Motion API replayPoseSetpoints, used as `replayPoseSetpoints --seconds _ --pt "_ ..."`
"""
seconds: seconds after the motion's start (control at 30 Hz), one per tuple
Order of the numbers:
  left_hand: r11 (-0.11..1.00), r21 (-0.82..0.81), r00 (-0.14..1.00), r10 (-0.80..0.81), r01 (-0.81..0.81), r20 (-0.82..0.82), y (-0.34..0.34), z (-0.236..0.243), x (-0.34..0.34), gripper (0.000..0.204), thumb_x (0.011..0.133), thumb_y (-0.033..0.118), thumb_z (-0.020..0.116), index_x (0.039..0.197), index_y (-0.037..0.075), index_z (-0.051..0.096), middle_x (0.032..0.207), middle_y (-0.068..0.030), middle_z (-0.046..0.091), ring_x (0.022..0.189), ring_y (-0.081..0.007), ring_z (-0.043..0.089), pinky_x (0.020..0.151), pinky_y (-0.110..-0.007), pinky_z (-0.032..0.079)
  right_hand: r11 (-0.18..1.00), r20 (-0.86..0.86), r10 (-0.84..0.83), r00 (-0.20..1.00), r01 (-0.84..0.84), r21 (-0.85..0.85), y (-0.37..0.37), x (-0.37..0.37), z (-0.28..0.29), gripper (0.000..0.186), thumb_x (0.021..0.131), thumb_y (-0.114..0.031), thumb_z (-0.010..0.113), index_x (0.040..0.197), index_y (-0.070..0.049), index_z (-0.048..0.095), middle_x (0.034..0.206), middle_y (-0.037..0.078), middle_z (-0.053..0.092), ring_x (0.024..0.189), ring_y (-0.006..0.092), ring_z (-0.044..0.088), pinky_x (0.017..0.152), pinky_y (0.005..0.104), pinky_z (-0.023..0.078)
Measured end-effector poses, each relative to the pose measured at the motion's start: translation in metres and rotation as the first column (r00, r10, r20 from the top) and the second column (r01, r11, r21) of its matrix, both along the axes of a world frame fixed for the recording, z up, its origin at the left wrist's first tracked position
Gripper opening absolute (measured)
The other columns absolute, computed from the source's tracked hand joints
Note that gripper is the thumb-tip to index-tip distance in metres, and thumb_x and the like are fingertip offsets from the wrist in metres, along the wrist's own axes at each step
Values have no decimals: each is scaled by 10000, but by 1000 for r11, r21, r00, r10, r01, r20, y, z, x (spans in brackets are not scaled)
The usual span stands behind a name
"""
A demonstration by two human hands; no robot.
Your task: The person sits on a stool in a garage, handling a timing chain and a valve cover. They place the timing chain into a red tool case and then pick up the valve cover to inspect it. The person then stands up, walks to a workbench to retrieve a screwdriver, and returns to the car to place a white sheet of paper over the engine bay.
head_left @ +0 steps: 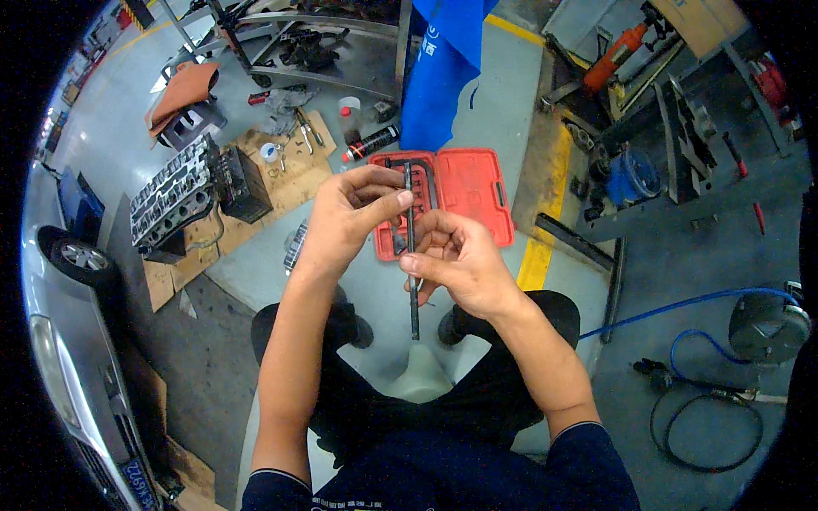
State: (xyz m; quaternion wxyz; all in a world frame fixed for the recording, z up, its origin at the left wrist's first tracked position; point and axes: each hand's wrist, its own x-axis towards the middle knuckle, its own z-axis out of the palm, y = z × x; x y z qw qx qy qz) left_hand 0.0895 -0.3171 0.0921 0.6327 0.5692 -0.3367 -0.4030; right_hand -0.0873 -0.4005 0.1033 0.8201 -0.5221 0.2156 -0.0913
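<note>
Between my two hands a slim dark metal rod [411, 234] stands lengthwise, its lower end pointing toward me. My left hand [362, 200] pinches it near the top with thumb and fingers. Lower down, my right hand [456, 260] closes its thumb and fingers round the same rod. Beyond them a red plastic tool case [473, 192] lies opened flat on the floor. A dark curved metal frame [429, 180] and several small dark pieces sit in its left half, partly hidden by my hands and the rod.
Left, an engine cylinder head [175, 200] rests on blocks over cardboard [298, 170], with hand tools, a spray can [372, 143] and a bottle [349, 123] nearby. A silver car [60, 315] stands far left. A blue cloth [443, 77] hangs ahead; a blue hose [682, 305] runs right.
</note>
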Motion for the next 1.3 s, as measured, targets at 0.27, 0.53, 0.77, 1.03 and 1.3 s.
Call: replayPoseSetpoints --seconds 0.27,0.53,0.77,1.03,1.3 --pt "1000 5 1000 6 -6 -2 2 -1 2 344 845 137 764 1091 -84 668 861 -99 717 784 -119 653 733 -265 512 1000 -6 -24 1000 24 2 2 2 4 336 847 -102 804 1041 -9 546 852 65 653 713 146 681 546 301 604" --pt "1000 4 999 -27 27 -34 2 -1 2 346 852 129 740 1103 -95 657 864 -100 712 770 -122 651 737 -269 511 999 28 -34 999 35 -20 1 2 -2 338 837 -97 814 1024 -6 547 808 41 626 662 115 638 540 281 575" --pt "1000 8 1000 -9 9 -5 1 -7 2 361 856 137 724 1111 -107 650 871 -99 708 804 -123 649 759 -271 512 998 27 -47 999 48 -34 2 3 -1 343 820 -87 827 1009 -7 552 775 36 607 633 110 613 516 271 532" --pt "1000 1 1000 -12 12 1 1 -6 -1 338 833 183 700 1065 -60 670 858 -100 706 744 -154 620 731 -291 487 995 22 -59 998 61 -77 4 3 -2 343 817 -81 828 1013 -8 556 767 29 604 619 97 599 496 252 497" --pt "1000 6 1000 -5 5 -2 0 -3 -2 364 833 187 701 1085 -71 654 861 -107 705 758 -160 628 740 -295 493 994 22 -52 998 54 -98 3 2 -2 348 819 -75 822 1027 -6 552 762 32 609 594 91 590 490 247 489"
